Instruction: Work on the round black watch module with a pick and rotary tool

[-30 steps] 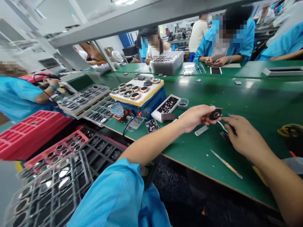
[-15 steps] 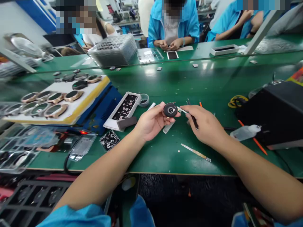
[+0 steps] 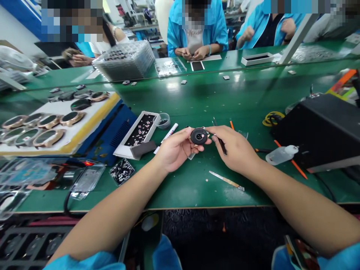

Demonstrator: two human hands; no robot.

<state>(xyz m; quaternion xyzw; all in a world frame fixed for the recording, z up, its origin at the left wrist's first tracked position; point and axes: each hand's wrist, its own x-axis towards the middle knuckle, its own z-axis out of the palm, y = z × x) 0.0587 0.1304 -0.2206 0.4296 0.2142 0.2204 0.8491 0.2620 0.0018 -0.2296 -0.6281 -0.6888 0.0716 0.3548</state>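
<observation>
My left hand (image 3: 174, 150) grips a round black watch body (image 3: 199, 136) between thumb and fingers, its sensor side facing up. Beside its right edge, my right hand (image 3: 234, 147) is closed around dark tweezers (image 3: 222, 145), with the fingertips close to the watch. A white marker (image 3: 172, 132) lies partly behind my left hand. Below the hands, a thin blade with a wooden handle (image 3: 227, 180) rests on the green table (image 3: 180, 195).
Left are a blue box (image 3: 108, 131) topped with watch cases, a white tray (image 3: 119, 150) of small parts and a round cup (image 3: 163, 121). A black box (image 3: 317, 127) and clear bottle (image 3: 282, 155) stand right. People sit opposite.
The view has shifted, so the table items sit further left. My right fingertips are closer to the watch, and the white strip between them no longer shows clearly. More of the marker is visible.
</observation>
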